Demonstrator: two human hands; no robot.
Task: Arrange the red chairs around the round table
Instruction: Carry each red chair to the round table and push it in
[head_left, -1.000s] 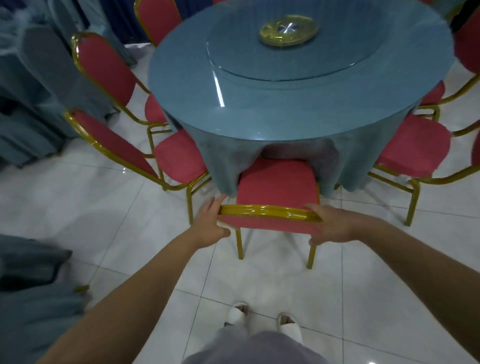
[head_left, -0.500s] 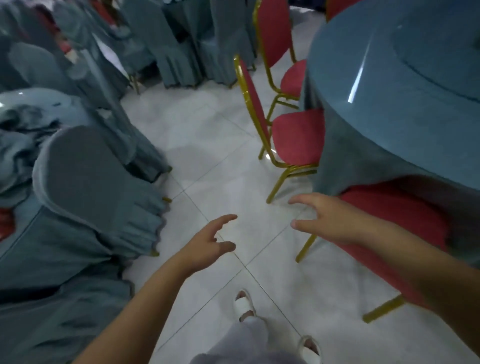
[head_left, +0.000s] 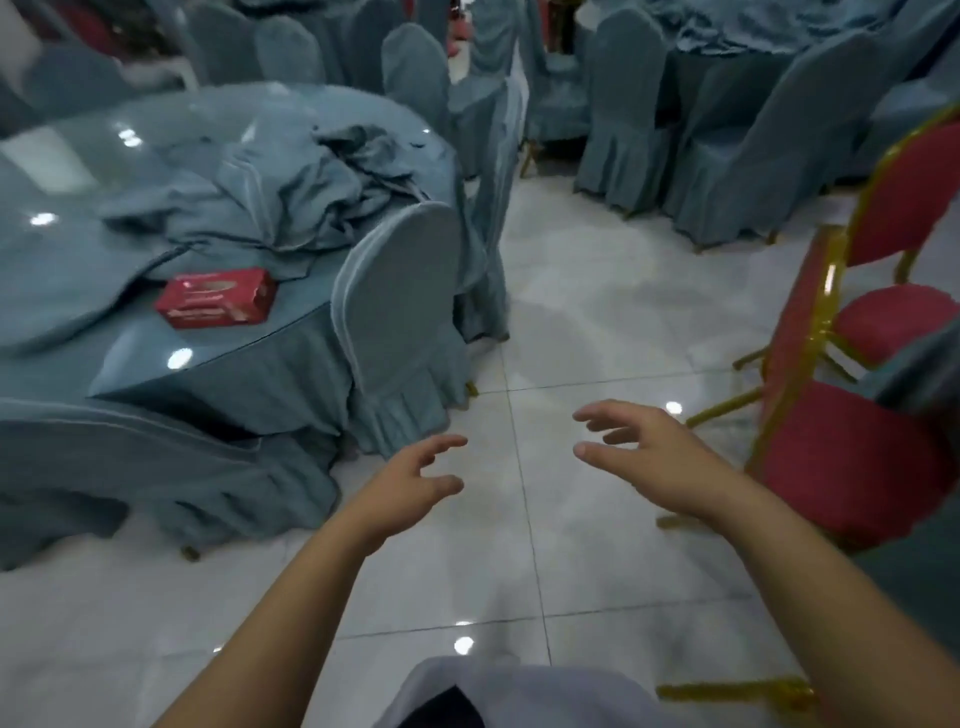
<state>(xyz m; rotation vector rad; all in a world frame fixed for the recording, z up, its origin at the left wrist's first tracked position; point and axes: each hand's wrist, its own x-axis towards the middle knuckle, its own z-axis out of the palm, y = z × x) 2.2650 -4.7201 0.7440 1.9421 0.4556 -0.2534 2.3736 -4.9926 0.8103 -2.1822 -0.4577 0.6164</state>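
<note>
Lettering on the red box (head_left: 215, 297) is too blurred to read. The box lies on a cloth-covered round worktop (head_left: 62, 291) at the far left, just in front of a heap of crumpled blue-grey cloths (head_left: 291, 182). A covered chair (head_left: 400, 312) in blue-grey fabric stands against that worktop's edge.

Lower down, over the white tiled floor (head_left: 519, 571), the left hand (head_left: 410, 483) and the right hand (head_left: 649, 452) hang apart from each other. Their fingers are spread and loosely bent, and they hold nothing. To their right, the nearer red chair (head_left: 841, 457), gold-framed, stands close to the right hand without touching it, and the farther red chair (head_left: 893, 322) stands behind it.

A second ago both hands gripped the gold top rail of a red chair tucked under the round table. Half a second ago they were already off it. Since then the view has swung left, away from that table.
</note>
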